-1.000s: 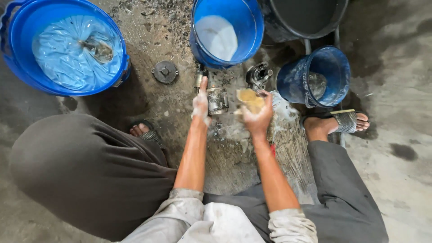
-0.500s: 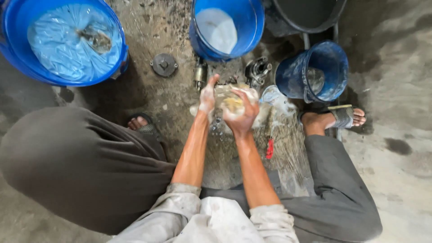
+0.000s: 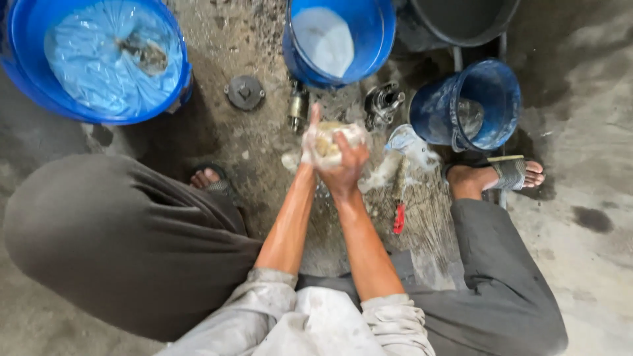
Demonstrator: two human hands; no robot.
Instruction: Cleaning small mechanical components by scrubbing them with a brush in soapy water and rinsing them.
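Note:
My two hands meet over the wet concrete floor, both covered in white soap foam. My left hand [image 3: 312, 140] is closed around a small metal part that the foam and fingers mostly hide. Pressed against that part is a yellowish sponge [image 3: 328, 146], gripped by my right hand [image 3: 347, 168]. I am squatting, with my knees at either side and sandalled feet on the floor.
A large blue basin [image 3: 26, 46] of water stands at the far left. Beyond my hands are a blue bucket [image 3: 381, 39] of soapy water, a smaller tilted blue bucket [image 3: 435, 112] and a dark tub [image 3: 461, 29]. A metal disc [image 3: 244, 91], two metal parts [image 3: 298, 105] [image 3: 384, 104] and a red-handled tool [image 3: 399, 207] lie on the floor.
My hands were apart, the part in the left and the sponge in the right. They have come together and the sponge is now pressed onto the part.

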